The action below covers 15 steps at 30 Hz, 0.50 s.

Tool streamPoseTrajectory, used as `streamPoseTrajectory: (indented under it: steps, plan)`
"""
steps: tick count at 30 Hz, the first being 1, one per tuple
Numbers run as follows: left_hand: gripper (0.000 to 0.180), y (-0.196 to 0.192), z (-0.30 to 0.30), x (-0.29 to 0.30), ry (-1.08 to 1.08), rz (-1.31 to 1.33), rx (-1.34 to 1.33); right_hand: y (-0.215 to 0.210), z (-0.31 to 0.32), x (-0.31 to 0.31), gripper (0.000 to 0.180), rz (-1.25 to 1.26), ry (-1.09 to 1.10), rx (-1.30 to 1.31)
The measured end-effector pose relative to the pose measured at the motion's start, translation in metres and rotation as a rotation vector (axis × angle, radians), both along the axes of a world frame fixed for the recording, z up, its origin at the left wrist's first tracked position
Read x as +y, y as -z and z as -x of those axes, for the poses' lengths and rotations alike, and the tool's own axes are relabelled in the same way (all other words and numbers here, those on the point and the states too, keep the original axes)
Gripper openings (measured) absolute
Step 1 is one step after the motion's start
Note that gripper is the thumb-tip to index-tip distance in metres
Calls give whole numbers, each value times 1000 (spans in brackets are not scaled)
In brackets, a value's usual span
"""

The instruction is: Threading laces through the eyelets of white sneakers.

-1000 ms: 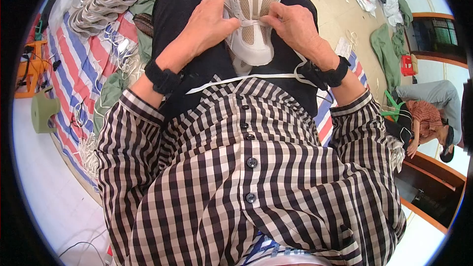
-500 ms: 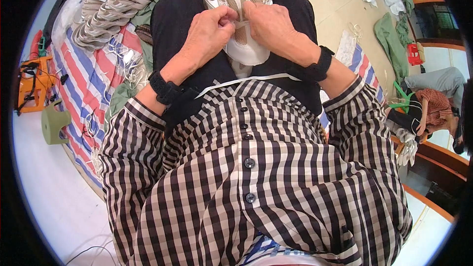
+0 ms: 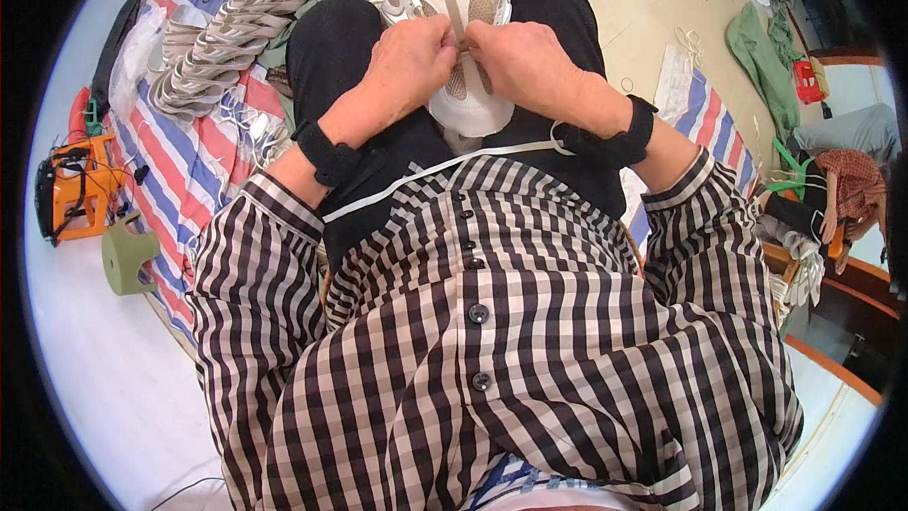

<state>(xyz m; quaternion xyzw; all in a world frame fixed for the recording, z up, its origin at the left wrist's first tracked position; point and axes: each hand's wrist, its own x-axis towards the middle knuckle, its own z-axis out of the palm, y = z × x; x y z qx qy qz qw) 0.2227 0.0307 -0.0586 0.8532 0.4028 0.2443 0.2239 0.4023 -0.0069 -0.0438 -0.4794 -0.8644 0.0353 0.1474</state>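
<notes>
A beige and white sneaker upper point(image 3: 470, 118) sits between my knees, its rounded white toe toward me. Over its tongue, my left hand point(image 3: 409, 59) is closed in a pinch, fingertips at the lacing. My right hand point(image 3: 526, 59) pinches opposite, thumb and forefinger almost meeting the left fingertips. A short pale stretch of shoelace shows between them; the exact grip is hidden behind the fingers. Across my lap runs a long white shoelace point(image 3: 426, 178), with a small loop near my right wrist. Both wrists wear black bands.
Stacked beige shoe uppers point(image 3: 222, 52) lie on a striped sheet point(image 3: 184, 175) at left. Beyond it stand a green stool point(image 3: 128, 255) and an orange stool point(image 3: 87, 191) with cables. Green cloth point(image 3: 761, 66) lies at right, near another seated person point(image 3: 851, 185).
Both hands have come closer together over the tongue, with the right shifting slightly left. The lace across my lap now stretches farther left and lies straighter. The view has shifted slightly.
</notes>
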Motion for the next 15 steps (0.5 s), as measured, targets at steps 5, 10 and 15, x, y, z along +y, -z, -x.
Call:
streamPoseTrajectory:
  steps: [5,10,15]
  plan:
    - [14,-6,4,-3,97,-109,88,-22,-25,7,23,592,24,601]
    - [16,-23,69,-8,7,-248,277,-60,-75,-9,24,810,-21,920]
    - [14,-43,228,-38,-345,-200,331,-92,-130,-40,30,843,42,1049]
